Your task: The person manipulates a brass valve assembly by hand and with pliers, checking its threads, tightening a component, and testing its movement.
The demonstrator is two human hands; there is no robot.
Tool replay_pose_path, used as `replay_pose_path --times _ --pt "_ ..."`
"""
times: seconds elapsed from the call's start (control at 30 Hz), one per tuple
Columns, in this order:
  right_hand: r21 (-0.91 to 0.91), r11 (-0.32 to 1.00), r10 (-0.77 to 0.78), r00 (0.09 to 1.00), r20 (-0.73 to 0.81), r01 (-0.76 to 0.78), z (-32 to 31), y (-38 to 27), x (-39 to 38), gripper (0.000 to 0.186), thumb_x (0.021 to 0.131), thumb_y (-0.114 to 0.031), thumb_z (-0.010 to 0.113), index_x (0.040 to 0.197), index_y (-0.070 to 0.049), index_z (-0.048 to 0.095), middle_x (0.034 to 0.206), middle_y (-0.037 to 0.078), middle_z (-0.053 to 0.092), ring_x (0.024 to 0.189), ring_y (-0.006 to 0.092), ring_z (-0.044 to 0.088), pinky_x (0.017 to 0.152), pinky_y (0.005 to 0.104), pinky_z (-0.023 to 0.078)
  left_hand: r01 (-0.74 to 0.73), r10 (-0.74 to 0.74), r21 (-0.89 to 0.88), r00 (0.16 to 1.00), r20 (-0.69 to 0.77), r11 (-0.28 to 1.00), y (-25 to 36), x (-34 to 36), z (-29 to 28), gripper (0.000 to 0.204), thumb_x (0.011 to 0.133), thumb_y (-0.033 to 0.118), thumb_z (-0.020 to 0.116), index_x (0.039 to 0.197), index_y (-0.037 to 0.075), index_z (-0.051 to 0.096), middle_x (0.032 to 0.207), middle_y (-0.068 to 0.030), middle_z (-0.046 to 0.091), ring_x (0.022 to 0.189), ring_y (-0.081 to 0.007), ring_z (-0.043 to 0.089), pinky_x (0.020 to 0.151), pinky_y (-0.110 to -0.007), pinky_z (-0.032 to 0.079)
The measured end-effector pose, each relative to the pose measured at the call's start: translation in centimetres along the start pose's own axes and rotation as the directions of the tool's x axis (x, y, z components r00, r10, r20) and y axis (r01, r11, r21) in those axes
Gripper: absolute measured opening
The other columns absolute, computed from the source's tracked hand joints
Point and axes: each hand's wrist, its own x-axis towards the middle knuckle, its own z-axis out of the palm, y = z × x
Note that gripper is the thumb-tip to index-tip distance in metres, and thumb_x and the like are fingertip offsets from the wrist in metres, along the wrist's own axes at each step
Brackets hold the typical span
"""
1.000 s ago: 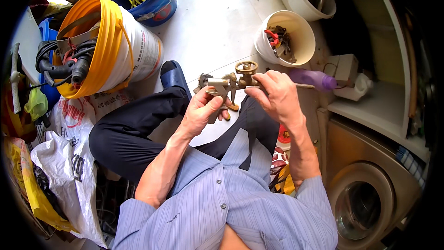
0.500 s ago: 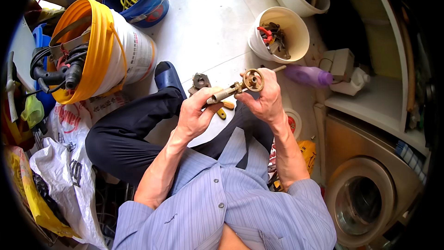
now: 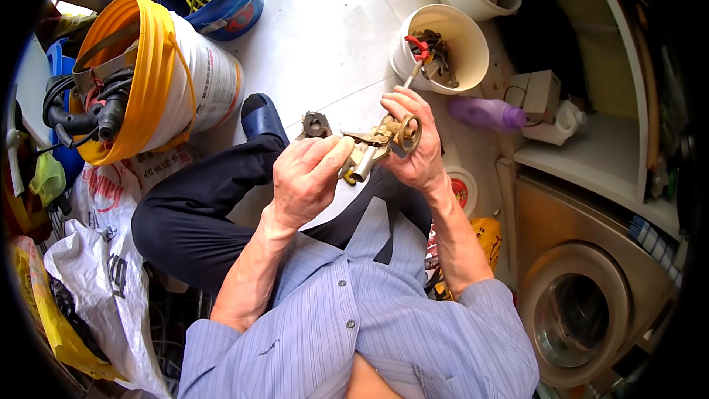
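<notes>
My left hand (image 3: 306, 181) is closed, its thumb and fingertips on the metal valve assembly (image 3: 380, 140) in front of me. My right hand (image 3: 419, 155) grips the same assembly beside its round brass handwheel (image 3: 410, 134), with a slim rod (image 3: 412, 80) pointing away from me. The short tube at its lower end (image 3: 363, 165) angles toward me. Just beyond my left hand is a grey metal tool (image 3: 316, 125); a yellow handle under the assembly is mostly hidden.
A yellow-rimmed bucket of tools (image 3: 148, 89) and a blue bucket (image 3: 236, 7) stand left on the tiled floor (image 3: 325, 44). White buckets (image 3: 469, 59), a purple bottle (image 3: 484, 114), a shelf (image 3: 576, 170) and a front-loading machine (image 3: 539, 214) are right. Sacks (image 3: 88, 266) lie left of my bent leg.
The valve assembly has turned, its rod swinging from pointing right to pointing away from me. My left hand has shifted left and over its side. The grey tool came apart from it in view.
</notes>
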Motion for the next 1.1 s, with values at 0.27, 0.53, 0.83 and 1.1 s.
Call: replay_pose_path --times 0.27,0.53,0.83,1.1 --pt "-0.071 0.984 0.157 0.981 -0.117 -0.166 2.1 -1.4 -1.1 0.077 0.07 -0.023 0.09 0.133 0.003 0.055 0.137 0.02 0.054 0.126 0.0404 0.053 0.108 0.0472 0.043 0.545 -0.608 -0.496 0.793 0.042 0.677 1.6 -2.1 1.8 0.023 0.093 0.0 0.069 0.116 0.0 0.065 0.092 -0.0093 0.069 0.077 -0.0174 0.068 0.069 -0.028 0.054" --pt "0.156 0.941 0.297 0.954 0.045 -0.3 4.1 -4.5 -1.8 0.039 0.083 -0.018 0.082 0.114 0.0 0.065 0.095 0.017 0.067 0.079 0.0326 0.066 0.071 0.0397 0.055 0.565 -0.78 -0.822 0.482 0.399 -0.071 0.9 -2.0 2.0 0.021 0.106 0.022 0.06 0.113 0.004 0.055 0.091 -0.0049 0.065 0.065 -0.012 0.062 0.054 -0.025 0.052" --pt "0.0 0.994 0.107 0.994 0.008 -0.107 3.3 -3.7 -0.2 0.009 0.092 -0.009 0.072 0.093 -0.003 0.064 0.074 0.013 0.062 0.065 0.0322 0.062 0.059 0.0405 0.05 0.496 -0.69 -0.781 0.411 0.596 -0.379 0.5 -1.4 1.5 0.025 0.108 0.028 0.054 0.112 0.004 0.055 0.094 -0.0057 0.064 0.065 -0.0135 0.063 0.054 -0.028 0.054" --pt "0.017 0.998 0.052 0.994 0.1 -0.054 3.3 -4.0 -0.6 0.008 0.092 -0.007 0.07 0.093 -0.003 0.064 0.075 0.013 0.061 0.064 0.0326 0.061 0.057 0.0419 0.048 0.466 -0.646 -0.757 0.409 0.644 -0.459 0.6 -1.3 1.6 0.031 0.111 0.032 0.045 0.112 0.003 0.056 0.096 -0.0072 0.063 0.065 -0.0164 0.062 0.055 -0.03 0.053"
